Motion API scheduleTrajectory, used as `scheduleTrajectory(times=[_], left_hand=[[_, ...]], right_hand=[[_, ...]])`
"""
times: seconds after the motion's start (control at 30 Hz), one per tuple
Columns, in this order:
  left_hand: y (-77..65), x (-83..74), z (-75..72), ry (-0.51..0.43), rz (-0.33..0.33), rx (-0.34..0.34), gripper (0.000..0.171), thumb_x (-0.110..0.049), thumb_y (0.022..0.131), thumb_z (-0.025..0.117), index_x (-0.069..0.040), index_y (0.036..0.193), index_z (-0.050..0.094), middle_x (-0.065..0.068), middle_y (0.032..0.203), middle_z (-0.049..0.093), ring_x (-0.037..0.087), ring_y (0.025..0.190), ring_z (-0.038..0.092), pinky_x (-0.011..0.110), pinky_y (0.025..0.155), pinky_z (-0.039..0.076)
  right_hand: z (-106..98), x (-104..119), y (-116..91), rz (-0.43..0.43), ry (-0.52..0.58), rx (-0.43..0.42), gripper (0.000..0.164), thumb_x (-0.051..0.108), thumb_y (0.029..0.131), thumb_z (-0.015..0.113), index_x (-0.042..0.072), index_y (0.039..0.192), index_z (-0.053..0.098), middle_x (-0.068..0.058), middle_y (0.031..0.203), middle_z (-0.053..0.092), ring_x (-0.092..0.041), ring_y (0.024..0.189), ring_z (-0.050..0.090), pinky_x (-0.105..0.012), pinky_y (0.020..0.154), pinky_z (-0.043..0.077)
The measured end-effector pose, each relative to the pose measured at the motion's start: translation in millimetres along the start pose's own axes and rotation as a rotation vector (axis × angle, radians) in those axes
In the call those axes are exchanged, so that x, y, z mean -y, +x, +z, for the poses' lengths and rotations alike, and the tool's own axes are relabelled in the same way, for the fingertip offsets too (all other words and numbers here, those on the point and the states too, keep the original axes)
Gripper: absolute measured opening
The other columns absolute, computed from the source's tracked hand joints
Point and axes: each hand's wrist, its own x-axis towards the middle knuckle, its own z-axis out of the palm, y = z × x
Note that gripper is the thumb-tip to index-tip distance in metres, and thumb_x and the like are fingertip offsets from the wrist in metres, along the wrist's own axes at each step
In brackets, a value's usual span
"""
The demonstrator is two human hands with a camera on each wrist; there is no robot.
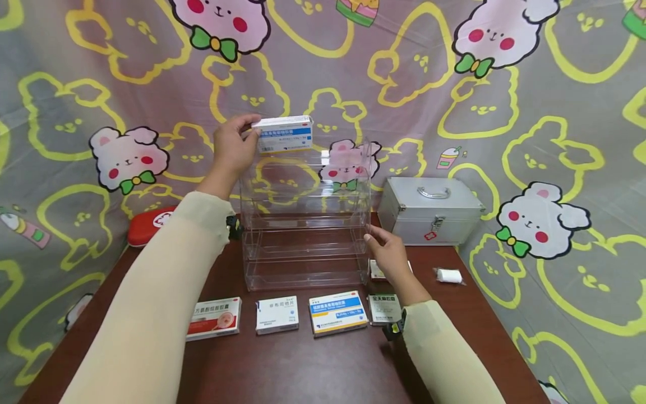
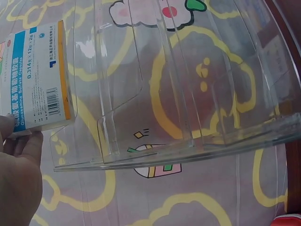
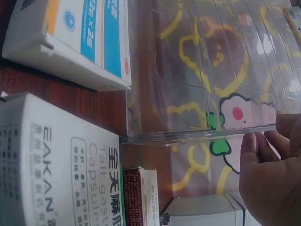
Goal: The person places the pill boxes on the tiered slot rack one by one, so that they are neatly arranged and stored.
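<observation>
The step in hand appears to be loading the top tier of the clear rack [image 1: 305, 220], which stands on the table [image 1: 282, 376]. The left hand [image 1: 234, 145] holds a blue-and-white carton [image 1: 285, 138] by its left end, grip closed about the carton's thickness, thumb on the printed face. The carton is on its long edge, face forward, at the left half of the top tier; whether its base bears on the shelf cannot be told. The right hand [image 1: 390, 252] pinches the edge of the rack's right side wall, probably as a steady. The next move calls for seating the carton squarely behind the front lip, then releasing it without tipping the rack. In front of the rack lie a red-and-white carton [image 1: 218, 320], a white carton [image 1: 277, 315], a second blue-and-white carton [image 1: 338, 314] and a green-and-white carton [image 1: 384, 310], all unloaded.
</observation>
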Motion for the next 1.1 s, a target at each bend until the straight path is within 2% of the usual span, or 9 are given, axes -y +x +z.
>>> scheduleTrajectory(times=[0.1, 0.23, 0.33, 0.43, 0.47, 0.53, 0.67, 0.93, 1.1], left_hand=[[1.8, 1.3, 1.1, 0.012, 0.017, -0.004, 0.031, -0.002, 0.108, 0.062, 0.002, 0.137, 0.071, 0.018, 0.142, 0.070, 0.030, 0.131, 0.072, 0.032, 0.109, 0.060], [3.3, 2.7, 3.2, 0.032, 0.032, 0.005, 0.030, -0.001, 0.108, 0.062, 0.003, 0.136, 0.071, 0.020, 0.142, 0.070, 0.031, 0.133, 0.070, 0.034, 0.112, 0.058], [2.9, 4.6, 4.6, 0.063, 0.032, 0.030, 0.030, -0.001, 0.108, 0.061, 0.003, 0.137, 0.071, 0.021, 0.144, 0.069, 0.031, 0.136, 0.068, 0.036, 0.115, 0.057], [0.9, 6.0, 4.6, 0.115, 0.017, 0.063, 0.032, -0.004, 0.110, 0.060, 0.002, 0.139, 0.070, 0.020, 0.146, 0.068, 0.031, 0.139, 0.066, 0.037, 0.117, 0.055], [0.4, 6.5, 4.0, 0.134, 0.013, 0.073, 0.032, -0.005, 0.110, 0.059, 0.001, 0.140, 0.069, 0.019, 0.147, 0.067, 0.031, 0.139, 0.066, 0.037, 0.118, 0.055], [0.2, 6.9, 2.6, 0.166, 0.015, 0.082, 0.033, -0.007, 0.111, 0.059, 0.000, 0.141, 0.069, 0.020, 0.147, 0.067, 0.032, 0.138, 0.066, 0.040, 0.117, 0.055], [2.0, 5.9, -1.2, 0.215, -0.009, 0.102, 0.035, -0.012, 0.113, 0.058, -0.005, 0.145, 0.068, 0.017, 0.147, 0.067, 0.031, 0.136, 0.065, 0.044, 0.116, 0.055], [8.4, 6.0, -15.4, 0.263, -0.101, 0.156, 0.041, -0.019, 0.116, 0.051, -0.012, 0.155, 0.062, 0.015, 0.151, 0.064, 0.030, 0.136, 0.065, 0.046, 0.110, 0.058], [12.8, 10.3, -24.2, 0.276, -0.107, 0.167, 0.041, -0.021, 0.116, 0.051, -0.010, 0.154, 0.063, 0.019, 0.150, 0.066, 0.031, 0.134, 0.064, 0.046, 0.109, 0.057]], right_hand=[[0, 0, 1, -0.003, 0.001, 0.001, 0.041, 0.020, 0.110, 0.067, 0.010, 0.150, 0.068, -0.012, 0.148, 0.070, -0.025, 0.132, 0.066, -0.032, 0.102, 0.058], [-1, -1, 1, -0.006, 0.007, -0.003, 0.041, 0.020, 0.110, 0.067, 0.009, 0.149, 0.068, -0.013, 0.148, 0.070, -0.027, 0.133, 0.066, -0.041, 0.109, 0.057], [0, -2, 2, -0.002, 0.007, -0.001, 0.041, 0.020, 0.110, 0.067, 0.009, 0.150, 0.067, -0.012, 0.149, 0.070, -0.026, 0.133, 0.066, -0.032, 0.104, 0.059], [1, -3, 1, 0.001, 0.006, 0.006, 0.042, 0.019, 0.110, 0.067, 0.009, 0.150, 0.067, -0.011, 0.151, 0.069, -0.026, 0.135, 0.065, -0.031, 0.104, 0.058], [1, -4, 1, 0.002, 0.004, 0.008, 0.042, 0.019, 0.110, 0.067, 0.009, 0.151, 0.066, -0.011, 0.151, 0.068, -0.027, 0.136, 0.065, -0.032, 0.105, 0.058], [2, -4, 0, 0.002, 0.001, 0.012, 0.043, 0.019, 0.110, 0.067, 0.008, 0.151, 0.066, -0.012, 0.152, 0.067, -0.028, 0.139, 0.064, -0.043, 0.112, 0.056], [2, -3, -1, -0.001, -0.006, 0.003, 0.043, 0.020, 0.110, 0.067, 0.008, 0.151, 0.066, -0.013, 0.152, 0.067, -0.030, 0.139, 0.064, -0.048, 0.114, 0.055], [1, -4, -1, 0.000, -0.018, 0.004, 0.043, 0.021, 0.110, 0.066, 0.009, 0.151, 0.066, -0.012, 0.150, 0.069, -0.027, 0.132, 0.067, -0.036, 0.101, 0.061], [0, -4, 2, -0.020, -0.024, -0.002, 0.042, 0.021, 0.110, 0.067, 0.009, 0.150, 0.067, -0.011, 0.150, 0.069, -0.027, 0.135, 0.066, -0.042, 0.108, 0.058]])
